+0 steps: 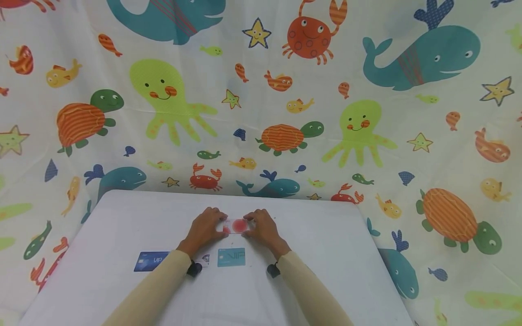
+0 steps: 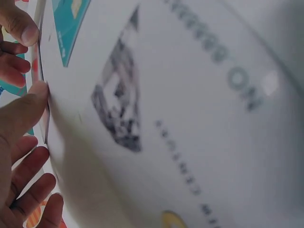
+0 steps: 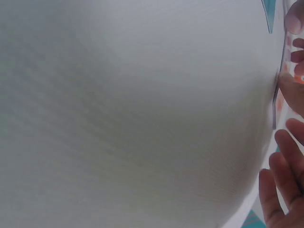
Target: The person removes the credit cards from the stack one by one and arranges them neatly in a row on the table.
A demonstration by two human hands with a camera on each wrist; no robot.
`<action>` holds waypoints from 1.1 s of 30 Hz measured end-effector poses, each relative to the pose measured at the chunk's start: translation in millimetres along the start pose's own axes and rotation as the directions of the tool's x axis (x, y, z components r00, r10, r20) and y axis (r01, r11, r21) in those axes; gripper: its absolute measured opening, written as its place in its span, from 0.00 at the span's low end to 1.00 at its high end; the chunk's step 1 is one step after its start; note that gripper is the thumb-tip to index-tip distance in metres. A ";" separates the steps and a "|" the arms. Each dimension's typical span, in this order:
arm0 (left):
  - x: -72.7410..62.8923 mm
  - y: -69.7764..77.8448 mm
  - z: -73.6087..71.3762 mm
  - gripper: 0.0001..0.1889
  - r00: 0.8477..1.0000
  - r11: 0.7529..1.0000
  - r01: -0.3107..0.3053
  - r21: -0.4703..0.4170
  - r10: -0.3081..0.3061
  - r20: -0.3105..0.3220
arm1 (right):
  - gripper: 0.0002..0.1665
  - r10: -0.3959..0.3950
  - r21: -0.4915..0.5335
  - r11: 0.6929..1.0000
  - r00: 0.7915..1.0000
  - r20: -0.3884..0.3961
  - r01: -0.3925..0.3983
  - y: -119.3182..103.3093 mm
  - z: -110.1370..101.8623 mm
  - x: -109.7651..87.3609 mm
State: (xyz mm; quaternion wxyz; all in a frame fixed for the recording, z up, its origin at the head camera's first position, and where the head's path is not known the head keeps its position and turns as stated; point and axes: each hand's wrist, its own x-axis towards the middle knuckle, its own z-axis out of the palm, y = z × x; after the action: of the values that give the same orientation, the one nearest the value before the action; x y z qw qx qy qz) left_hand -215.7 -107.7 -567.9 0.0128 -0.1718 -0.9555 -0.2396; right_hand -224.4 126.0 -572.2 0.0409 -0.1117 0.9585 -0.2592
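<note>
Left hand (image 1: pixel 205 226) and right hand (image 1: pixel 264 228) are pinching the red-and-white card (image 1: pixel 235 226); it's bridging them, nearer the tabletop (image 1: pixel 322 235)'s far edge.

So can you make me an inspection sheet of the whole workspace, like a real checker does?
Surface: white tabletop, cards lying on it.
Job's things: red-and-white card, held at both ends; whether it touches the tabletop is unclear.
Clutter: blue VIP card and white diamond-picture card, both partly hidden by the left sleeve; teal VIP card to their right.
Grips: left grip pinches the red-and-white card's left end, right grip its right end.
Cables: nothing seen.
Surroundings: sea-animal curtain behind the tabletop; small black device at each wrist.
</note>
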 end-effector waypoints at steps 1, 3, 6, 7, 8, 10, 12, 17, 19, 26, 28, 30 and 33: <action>0.8 -0.1 0.3 0.32 1.000 1.000 -0.003 -0.001 0.003 0.001 | 0.27 0.001 -0.001 1.000 1.000 0.001 -0.001 -0.4 0.2 0.6; 1.8 0.0 0.6 0.31 1.000 1.000 -0.010 0.000 0.010 0.001 | 0.27 0.001 -0.006 1.000 1.000 0.002 -0.001 -1.2 0.3 1.5; 3.2 0.0 0.7 0.31 1.000 1.000 -0.017 0.002 0.017 0.002 | 0.26 0.007 -0.012 1.000 1.000 0.008 -0.007 -2.7 -0.4 2.1; 3.6 0.3 0.7 0.30 1.000 1.000 -0.017 0.003 0.017 0.004 | 0.26 0.008 -0.016 1.000 1.000 0.008 -0.007 -2.9 -0.7 2.4; 3.9 0.6 0.5 0.30 1.000 1.000 -0.017 0.002 0.017 0.004 | 0.26 0.007 -0.020 1.000 1.000 0.010 -0.006 -3.0 -0.9 2.7; 4.3 1.1 0.3 0.29 1.000 1.000 -0.014 0.001 0.014 0.005 | 0.27 0.008 -0.023 1.000 1.000 0.015 -0.008 -3.1 -1.4 3.3; 4.7 1.2 0.3 0.28 1.000 1.000 -0.014 0.000 0.014 0.004 | 0.27 0.011 -0.022 1.000 1.000 0.019 -0.010 -3.5 -2.1 4.1; 4.8 0.4 1.9 0.27 1.000 1.000 -0.013 -0.003 0.013 0.002 | 0.28 0.010 -0.009 1.000 1.000 0.029 -0.009 -5.0 -3.4 4.4; 4.4 0.1 2.7 0.27 1.000 1.000 -0.012 -0.005 0.012 0.000 | 0.27 0.003 -0.010 1.000 1.000 0.031 -0.002 -5.2 -3.4 4.1; 2.3 -2.0 5.2 0.28 1.000 1.000 -0.005 -0.008 0.005 -0.011 | 0.27 -0.003 -0.007 1.000 0.999 0.036 0.004 -5.8 -3.8 4.8; 1.7 -2.1 5.3 0.28 1.000 1.000 -0.008 -0.010 0.008 -0.017 | 0.27 -0.001 -0.010 1.000 0.999 0.038 0.002 -5.7 -3.8 4.9; 1.4 -2.3 5.7 0.28 1.000 1.000 -0.014 -0.009 0.014 -0.022 | 0.27 -0.004 -0.012 1.000 0.999 0.039 0.004 -5.3 -4.0 4.9; 1.2 -2.5 6.2 0.28 0.999 1.000 -0.028 0.004 0.029 -0.029 | 0.26 -0.009 -0.010 1.000 0.999 0.043 0.010 -4.4 -4.0 4.8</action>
State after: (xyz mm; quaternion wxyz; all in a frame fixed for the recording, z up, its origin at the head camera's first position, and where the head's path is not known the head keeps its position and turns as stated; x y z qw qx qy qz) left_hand -217.3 -106.5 -574.4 0.0307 -0.1818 -0.9531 -0.2401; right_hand -228.8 123.1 -566.6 0.0595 -0.1219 0.9581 -0.2522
